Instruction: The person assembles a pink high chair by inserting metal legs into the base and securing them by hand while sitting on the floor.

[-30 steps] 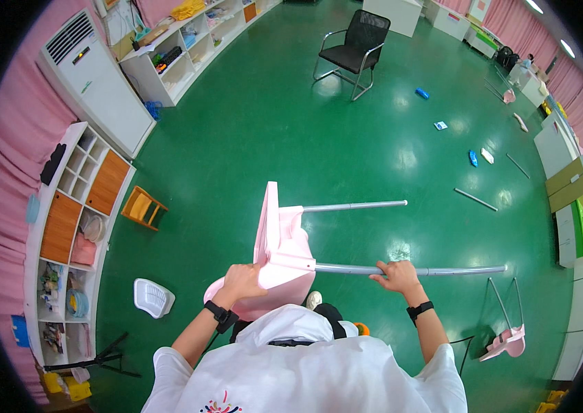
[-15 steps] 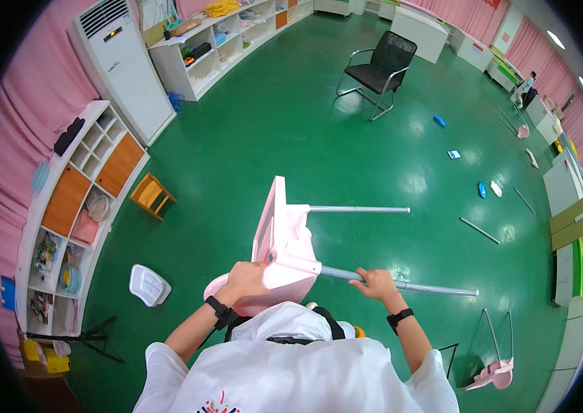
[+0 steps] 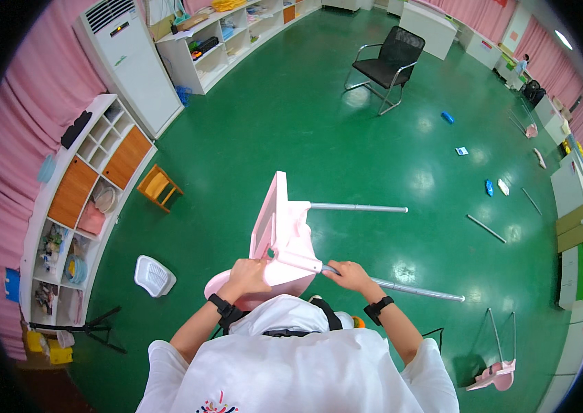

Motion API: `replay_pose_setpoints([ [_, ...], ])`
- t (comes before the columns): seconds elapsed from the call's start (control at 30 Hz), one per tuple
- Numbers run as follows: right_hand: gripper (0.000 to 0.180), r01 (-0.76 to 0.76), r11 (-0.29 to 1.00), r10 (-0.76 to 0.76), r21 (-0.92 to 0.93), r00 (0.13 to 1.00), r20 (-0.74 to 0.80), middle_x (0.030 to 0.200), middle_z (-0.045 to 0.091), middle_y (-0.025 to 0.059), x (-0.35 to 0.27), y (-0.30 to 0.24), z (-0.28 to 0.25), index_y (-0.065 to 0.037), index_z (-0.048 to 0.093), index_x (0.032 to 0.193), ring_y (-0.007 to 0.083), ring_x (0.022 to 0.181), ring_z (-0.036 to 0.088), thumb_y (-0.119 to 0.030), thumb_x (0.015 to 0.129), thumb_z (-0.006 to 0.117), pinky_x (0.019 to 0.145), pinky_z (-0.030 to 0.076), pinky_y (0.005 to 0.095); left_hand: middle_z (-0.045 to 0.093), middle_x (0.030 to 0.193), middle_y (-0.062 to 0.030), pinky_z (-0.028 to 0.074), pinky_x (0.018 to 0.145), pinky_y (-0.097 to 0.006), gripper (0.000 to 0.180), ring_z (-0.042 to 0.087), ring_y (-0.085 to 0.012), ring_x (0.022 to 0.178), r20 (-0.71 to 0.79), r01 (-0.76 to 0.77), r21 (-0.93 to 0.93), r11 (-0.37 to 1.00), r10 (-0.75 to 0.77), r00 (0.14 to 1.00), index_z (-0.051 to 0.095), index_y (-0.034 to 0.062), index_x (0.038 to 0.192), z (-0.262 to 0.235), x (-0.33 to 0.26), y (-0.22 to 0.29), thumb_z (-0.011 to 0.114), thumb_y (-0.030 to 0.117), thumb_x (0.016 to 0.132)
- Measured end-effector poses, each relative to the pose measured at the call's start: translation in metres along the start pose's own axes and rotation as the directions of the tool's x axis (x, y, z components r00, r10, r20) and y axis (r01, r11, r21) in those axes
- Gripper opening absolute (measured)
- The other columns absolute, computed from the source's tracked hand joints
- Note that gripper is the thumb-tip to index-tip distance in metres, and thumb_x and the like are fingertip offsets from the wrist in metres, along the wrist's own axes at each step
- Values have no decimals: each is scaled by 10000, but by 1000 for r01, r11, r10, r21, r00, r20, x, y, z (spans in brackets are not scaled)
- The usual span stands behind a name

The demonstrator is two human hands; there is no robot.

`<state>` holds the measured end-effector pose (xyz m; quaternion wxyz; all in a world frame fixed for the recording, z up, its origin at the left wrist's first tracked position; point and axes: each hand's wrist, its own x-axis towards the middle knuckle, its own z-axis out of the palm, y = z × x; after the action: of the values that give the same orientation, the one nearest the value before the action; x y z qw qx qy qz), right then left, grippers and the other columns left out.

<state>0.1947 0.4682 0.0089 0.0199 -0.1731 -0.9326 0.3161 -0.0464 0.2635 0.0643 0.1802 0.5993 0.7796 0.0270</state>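
Observation:
A pink plastic high chair (image 3: 295, 251) lies on its side in front of me, its flat panel standing up at the left and two grey metal legs pointing right. My left hand (image 3: 246, 277) grips the edge of the pink seat. Close to the socket in the seat, my right hand (image 3: 348, 277) is wrapped around the nearer metal leg (image 3: 415, 289). That leg slants slightly down toward its free end. The farther leg (image 3: 360, 207) stays untouched. Part of the seat's lower side is hidden behind my left hand and my clothes.
Loose metal tubes (image 3: 486, 228), blue packets (image 3: 489, 187) and a second pink chair (image 3: 498, 375) lie on the green floor at the right. A white basket (image 3: 155, 276) and small wooden chair (image 3: 159, 187) stand left, beside shelves (image 3: 71, 206). A black chair (image 3: 389, 65) stands farther off.
My right hand has slid along the metal leg toward the pink seat. The leg's free end has dipped a little nearer to me. My left hand keeps its hold.

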Motion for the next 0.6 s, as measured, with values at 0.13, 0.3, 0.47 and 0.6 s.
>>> replay_pose_setpoints([
  [0.13, 406, -43, 999, 43, -18, 999, 3, 695, 620, 193, 0, -7, -4, -87, 581, 931, 398, 696, 601, -475, 898, 467, 628, 475, 486, 662, 823, -184, 524, 674, -399, 533, 652, -319, 740, -16, 25, -7, 1000, -25, 1000, 632, -10, 934, -4, -5, 4, 664, 340, 533],
  [0.3, 384, -24, 1000, 24, -4, 1000, 20, 695, 625, 198, 3, -11, -9, -95, 601, 952, 394, 690, 605, -456, 894, 484, 625, 482, 483, 649, 787, -184, 503, 667, -424, 441, 632, -348, 729, -84, 32, -80, 996, -38, 996, 637, 14, 850, 2, -8, 1, 658, 303, 518],
  [0.47, 347, -36, 999, 36, -21, 999, 10, 675, 624, 172, 5, -11, -9, -85, 639, 951, 376, 664, 607, -409, 872, 543, 606, 486, 454, 649, 782, -175, 505, 668, -422, 478, 635, -341, 739, -77, 47, -85, 995, -54, 996, 639, 17, 886, 2, -9, 0, 670, 323, 520],
  [0.6, 387, -79, 997, 79, 7, 997, 1, 685, 631, 181, 7, -17, -10, -119, 675, 949, 395, 684, 612, -467, 856, 533, 641, 504, 470, 648, 782, -177, 505, 668, -420, 479, 635, -341, 739, -79, 53, -101, 994, -61, 995, 637, 18, 874, 4, -10, -2, 679, 333, 516],
])
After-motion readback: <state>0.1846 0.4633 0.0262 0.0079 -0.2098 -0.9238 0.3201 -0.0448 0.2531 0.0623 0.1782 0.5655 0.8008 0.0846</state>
